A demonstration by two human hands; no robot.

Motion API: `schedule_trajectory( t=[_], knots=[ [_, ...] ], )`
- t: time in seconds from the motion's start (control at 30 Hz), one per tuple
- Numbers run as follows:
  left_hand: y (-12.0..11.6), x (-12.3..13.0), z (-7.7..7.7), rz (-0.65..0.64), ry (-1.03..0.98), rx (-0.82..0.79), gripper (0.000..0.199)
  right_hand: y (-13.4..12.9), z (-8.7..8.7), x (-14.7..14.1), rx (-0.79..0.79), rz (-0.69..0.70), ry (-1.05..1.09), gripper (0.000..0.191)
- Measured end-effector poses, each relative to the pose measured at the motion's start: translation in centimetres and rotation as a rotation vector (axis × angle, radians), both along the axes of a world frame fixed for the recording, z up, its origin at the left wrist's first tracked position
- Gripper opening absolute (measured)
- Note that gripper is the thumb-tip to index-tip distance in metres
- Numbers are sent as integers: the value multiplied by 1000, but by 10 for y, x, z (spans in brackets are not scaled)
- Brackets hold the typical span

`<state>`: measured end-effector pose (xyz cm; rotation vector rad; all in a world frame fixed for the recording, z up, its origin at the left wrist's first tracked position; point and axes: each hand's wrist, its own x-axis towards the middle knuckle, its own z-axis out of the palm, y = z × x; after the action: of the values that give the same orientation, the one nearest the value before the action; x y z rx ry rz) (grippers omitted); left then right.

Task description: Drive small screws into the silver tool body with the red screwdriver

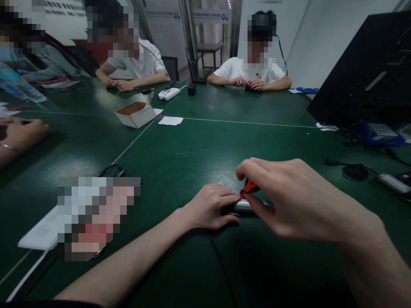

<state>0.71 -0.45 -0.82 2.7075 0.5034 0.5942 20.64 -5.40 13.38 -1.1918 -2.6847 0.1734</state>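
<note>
On the green table in front of me lies a silver and black bar-shaped device [246, 206]. My left hand [210, 207] grips its black left end, the thumb on the near side and the fingers on the far side. Above the device, my right hand [289, 196] pinches a red and black screwdriver handle [251, 186] between thumb and fingers. The tool is tilted, with its lower end close to my left fingertips. Whether it touches the device I cannot tell. My right thumb and fingers hide part of the device's right side.
Left of my arm lie a white power strip [35, 233] and a blurred-out flat item. Beyond are an open cardboard box [138, 114] and a paper slip [171, 121]. A monitor [359, 68], cables and a silver bar [394, 183] are at right. Several people sit around the table [192, 149].
</note>
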Motion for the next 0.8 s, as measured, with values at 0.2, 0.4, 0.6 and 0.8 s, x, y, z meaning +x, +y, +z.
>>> schedule_trajectory(
  t=[0.2, 0.4, 0.6, 0.8],
  knots=[
    [0, 0, 0, 1, 7, 26, 30, 1, 0, 1, 1, 27, 9, 14],
    [-1, 0, -2, 14, -18, 70, 28, -1, 0, 2, 89, 11, -6, 13],
    [-2, 0, -2, 11, -33, 59, 28, 2, -2, 1, 260, -76, -93, 28],
    [-2, 0, -3, 10, -12, 124, 27, 6, -2, 3, 110, -20, -2, 17]
  ],
)
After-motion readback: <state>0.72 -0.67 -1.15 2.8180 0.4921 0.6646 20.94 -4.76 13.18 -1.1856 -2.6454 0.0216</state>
